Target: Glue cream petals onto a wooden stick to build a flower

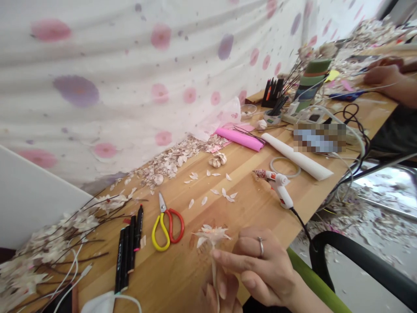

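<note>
A handmade flower (213, 237) with pale, papery petals and a faint orange centre stands upright over the near edge of the wooden table. Low in the view, my left hand (221, 293) is closed around its thin pale stem. My right hand (265, 265), with a ring on one finger, is closed with its index fingertip against the stem just below the petals. Left of the flower lie scissors (166, 228) with one yellow and one red handle. A white glue gun (276, 187) rests beyond my right hand, and loose petals (224, 195) are scattered between.
Black markers (125, 254) lie at left beside stemmed pale flowers (74, 228). Heaped papery flakes (176, 158), a garlic bulb (217, 160), a pink roll (241, 139) and a white roll (298, 156) lie farther back. Another person's hands (387, 76) are at far right, a chair armrest (365, 265) nearer.
</note>
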Demonstrator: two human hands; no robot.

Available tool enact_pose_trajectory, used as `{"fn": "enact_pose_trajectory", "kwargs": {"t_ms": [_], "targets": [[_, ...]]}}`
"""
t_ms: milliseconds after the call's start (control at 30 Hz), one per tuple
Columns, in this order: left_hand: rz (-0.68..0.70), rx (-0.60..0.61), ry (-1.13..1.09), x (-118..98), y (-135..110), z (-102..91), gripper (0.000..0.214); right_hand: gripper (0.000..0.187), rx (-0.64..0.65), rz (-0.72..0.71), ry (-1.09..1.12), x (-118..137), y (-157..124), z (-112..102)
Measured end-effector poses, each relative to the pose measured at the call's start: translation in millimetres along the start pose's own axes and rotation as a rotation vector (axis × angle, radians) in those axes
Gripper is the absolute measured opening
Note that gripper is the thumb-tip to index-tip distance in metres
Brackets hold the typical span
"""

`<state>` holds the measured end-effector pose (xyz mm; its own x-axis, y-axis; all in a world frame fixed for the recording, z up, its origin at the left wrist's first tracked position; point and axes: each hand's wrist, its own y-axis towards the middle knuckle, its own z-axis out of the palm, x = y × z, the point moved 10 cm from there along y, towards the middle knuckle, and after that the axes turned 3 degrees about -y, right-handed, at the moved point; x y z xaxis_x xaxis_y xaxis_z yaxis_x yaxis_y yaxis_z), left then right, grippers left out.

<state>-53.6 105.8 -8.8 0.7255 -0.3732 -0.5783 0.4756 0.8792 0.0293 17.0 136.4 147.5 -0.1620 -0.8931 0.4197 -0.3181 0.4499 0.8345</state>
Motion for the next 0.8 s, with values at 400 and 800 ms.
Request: {"fn": "enact_pose_trajectory", "kwargs": {"t_ms": [400, 800], "targets": [[-0.083, 0.1, -0.05, 13.8, 4.7, -5.0, 0.032, 0.044, 0.009, 0.033, -0.018, -9.0, 0.4, 4.1], [-0.027, 0.073, -0.06, -1.4, 10.7, 5.4, 0.038, 0.043, -0.01, 0.051, 0.0, -13.3, -1.6, 2.6]]}}
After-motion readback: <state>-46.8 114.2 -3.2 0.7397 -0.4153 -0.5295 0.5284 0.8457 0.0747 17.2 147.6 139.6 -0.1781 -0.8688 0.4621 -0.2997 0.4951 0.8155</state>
